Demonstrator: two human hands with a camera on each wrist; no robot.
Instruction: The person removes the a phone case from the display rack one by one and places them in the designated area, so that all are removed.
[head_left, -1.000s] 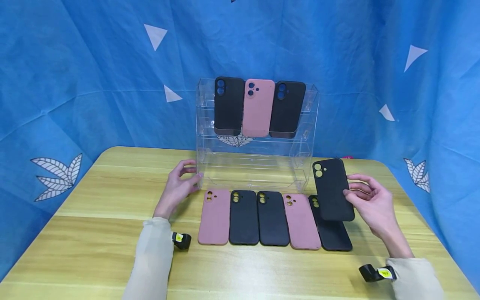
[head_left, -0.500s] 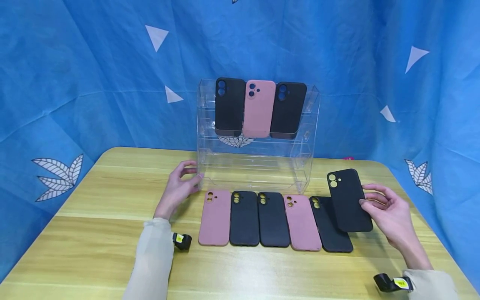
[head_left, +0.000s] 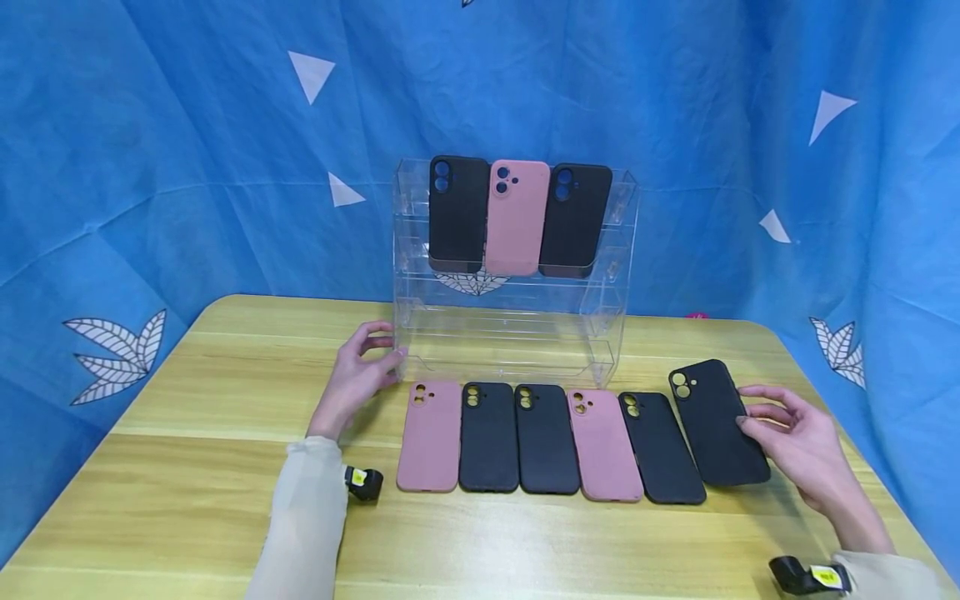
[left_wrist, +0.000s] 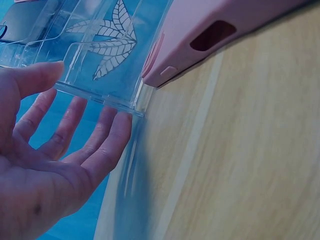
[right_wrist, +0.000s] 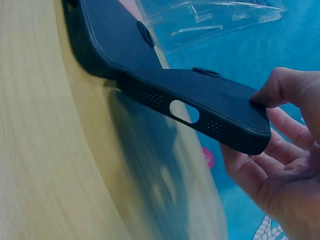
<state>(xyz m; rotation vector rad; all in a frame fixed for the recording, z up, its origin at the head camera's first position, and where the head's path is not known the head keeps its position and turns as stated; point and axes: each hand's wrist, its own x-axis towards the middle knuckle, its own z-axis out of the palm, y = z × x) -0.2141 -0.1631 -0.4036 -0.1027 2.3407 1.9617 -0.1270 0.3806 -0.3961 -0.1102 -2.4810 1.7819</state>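
Note:
In the head view, my right hand (head_left: 806, 450) pinches a black phone case (head_left: 718, 423) by its right edge, thumb on the back and fingers beneath. The right wrist view shows this case (right_wrist: 200, 107) tilted, its held side raised off the table and its other side close against the neighbouring black case (right_wrist: 112, 37). My left hand (head_left: 356, 375) holds the left side of a clear acrylic display rack (head_left: 510, 321), thumb at its front edge (left_wrist: 75, 89) and fingers along the outside. Two black cases and a pink case (head_left: 517, 217) stand in the rack's top tier.
Several black and pink cases lie in a row before the rack, from a pink case (head_left: 429, 437) at the left to a black case (head_left: 662, 450) at the right. Wooden table (head_left: 480, 550) surrounds them. A blue patterned curtain (head_left: 225, 167) hangs behind.
My right hand has carried the black case rightward and down, from over the row's last case to beside it, low over the table. My left hand and the rack stay put.

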